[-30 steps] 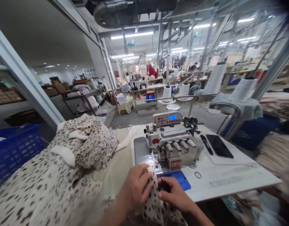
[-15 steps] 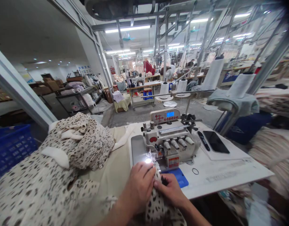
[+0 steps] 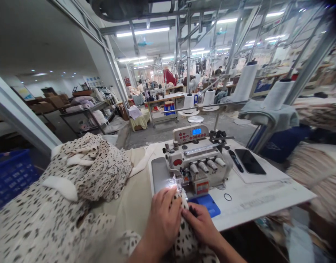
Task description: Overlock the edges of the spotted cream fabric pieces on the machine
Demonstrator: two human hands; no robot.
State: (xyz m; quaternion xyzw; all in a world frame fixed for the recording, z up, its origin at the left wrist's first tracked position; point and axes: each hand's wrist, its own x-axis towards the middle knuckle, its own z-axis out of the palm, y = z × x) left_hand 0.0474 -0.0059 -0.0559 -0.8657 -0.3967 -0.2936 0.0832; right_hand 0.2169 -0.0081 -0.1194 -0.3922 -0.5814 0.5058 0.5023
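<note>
Cream spotted fabric (image 3: 186,239) is bunching under the person's hands at the front of the overlock machine (image 3: 195,160), its top edge reaching up to the presser foot (image 3: 178,185). The left hand (image 3: 164,223) is lying on the fabric with its fingers (image 3: 168,201) pressed together and pointing toward the foot. The right hand (image 3: 202,226) is resting just beside it, its fingers (image 3: 197,219) curled and seeming to pinch a fold against the thumb, though glare and the angle make this hard to judge. A blue pad (image 3: 209,205) is sitting just beyond the right hand on the white table (image 3: 266,206).

More of the fabric is heaped in a large pile (image 3: 88,171) on the left of the frame, spilling over beige cloth (image 3: 124,193). A blue crate (image 3: 9,175) is standing at the left edge. A phone (image 3: 250,161) is lying on the table at the right, beside a small dark tool (image 3: 236,160). White thread cones (image 3: 277,95) are standing on a stand at upper right, with grey cloth (image 3: 266,115) draped below them.
</note>
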